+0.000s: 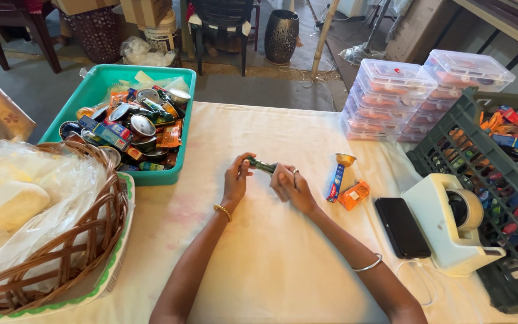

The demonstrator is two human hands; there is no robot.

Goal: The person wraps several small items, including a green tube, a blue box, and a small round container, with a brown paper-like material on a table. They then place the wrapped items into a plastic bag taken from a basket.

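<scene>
My left hand [235, 179] and my right hand [288, 185] meet over the middle of the cloth-covered table [283, 264]. Between them they hold a small dark green stick-shaped packet [261, 164]. The left fingers pinch its left end, the right fingers close around its right end. A gold bangle sits on my left wrist and a thin silver one on my right forearm.
A teal tub [94, 90] of tins and packets stands at back left, a wicker basket [91, 240] with plastic bags at left. At right lie a small blue packet with a gold cup [338, 174], an orange packet [354, 194], a black phone [401, 227], a tape dispenser [451, 225], a dark crate [451, 144] and stacked clear boxes [391, 96].
</scene>
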